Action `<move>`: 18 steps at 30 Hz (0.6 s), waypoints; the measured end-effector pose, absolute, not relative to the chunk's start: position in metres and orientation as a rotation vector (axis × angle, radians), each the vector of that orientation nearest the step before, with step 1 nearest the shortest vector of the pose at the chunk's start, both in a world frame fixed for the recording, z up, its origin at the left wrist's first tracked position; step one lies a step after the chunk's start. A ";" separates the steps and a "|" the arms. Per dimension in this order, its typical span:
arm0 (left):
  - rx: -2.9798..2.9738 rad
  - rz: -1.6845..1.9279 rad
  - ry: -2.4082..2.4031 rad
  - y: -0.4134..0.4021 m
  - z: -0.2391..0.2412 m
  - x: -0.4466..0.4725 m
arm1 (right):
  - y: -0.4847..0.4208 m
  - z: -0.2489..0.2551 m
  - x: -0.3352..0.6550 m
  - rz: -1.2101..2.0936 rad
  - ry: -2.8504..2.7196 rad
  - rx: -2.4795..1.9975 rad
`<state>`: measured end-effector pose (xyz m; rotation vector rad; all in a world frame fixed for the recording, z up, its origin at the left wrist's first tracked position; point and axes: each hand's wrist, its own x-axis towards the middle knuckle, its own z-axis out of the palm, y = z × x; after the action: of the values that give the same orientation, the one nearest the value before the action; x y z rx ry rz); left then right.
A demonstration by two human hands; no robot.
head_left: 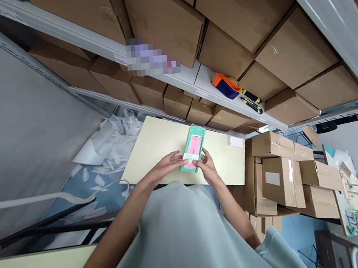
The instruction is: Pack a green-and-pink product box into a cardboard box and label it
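Green-and-pink package (pixel 195 143) is sitting near the clock's centre, slightly toward 4 o'clock, between both hands. Metal shelving (pixel 206 78) is spanning 10 to 2 o'clock, bearing brown cardboard cartons (pixel 164 23) that are hiding their contents. A smooth, pale-yellow surface (pixel 159 137) is lying beneath the package. At 4 o'clock, taped boxes (pixel 281 179) are standing stacked; at 9 o'clock, crumpled white paper (pixel 104 135) is lying heaped. The left hand (pixel 170 163) is grasping the package's lower end from 8 o'clock, the right hand (pixel 206 165) from 4 o'clock. The slim, rectangular package is showing a pink panel bordered in green. At 3 o'clock, a little white block (pixel 236 142) is resting on the surface; at 2 o'clock, black-and-yellow cutters (pixel 251 105) are lying on the shelving.
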<state>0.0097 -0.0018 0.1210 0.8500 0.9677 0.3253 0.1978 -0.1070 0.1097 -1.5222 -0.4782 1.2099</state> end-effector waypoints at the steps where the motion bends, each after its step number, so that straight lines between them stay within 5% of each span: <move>1: 0.836 0.286 0.906 -0.004 0.123 0.006 | -0.109 0.108 0.198 1.219 -0.473 -1.504; 18: 0.951 0.524 1.075 -0.027 0.111 0.029 | -0.036 0.168 0.230 0.851 -1.110 -1.773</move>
<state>0.0291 -0.0272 0.1108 0.9513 1.0749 0.5239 0.2304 -0.0358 0.1679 -1.7727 -1.1097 0.8509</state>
